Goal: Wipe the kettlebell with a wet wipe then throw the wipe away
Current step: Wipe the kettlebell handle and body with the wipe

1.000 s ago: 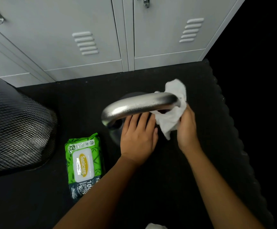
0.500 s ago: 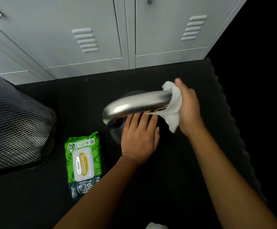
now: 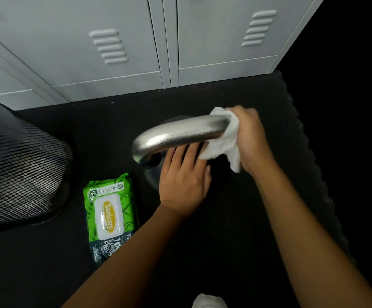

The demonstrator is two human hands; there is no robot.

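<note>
Right hand (image 3: 250, 138) grips crumpled white wipe (image 3: 226, 144) around shiny kettlebell handle (image 3: 180, 134); left hand (image 3: 184, 187) flat.

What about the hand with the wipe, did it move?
Yes. The right hand and wipe moved farther from the green pack, toward the lockers, up over the kettlebell handle.

- Grey metal lockers (image 3: 47, 41) across the top of the frame, doors shut.
- Louvred vent slots (image 3: 110, 46) pressed into two of the doors, upper middle and upper right.
- Black textured floor mat (image 3: 105, 121) below, reaching the locker bases.
- Bumpy mat edge down the right side; beyond it, darkness.
- Lit locker fronts, dim floor.
</note>
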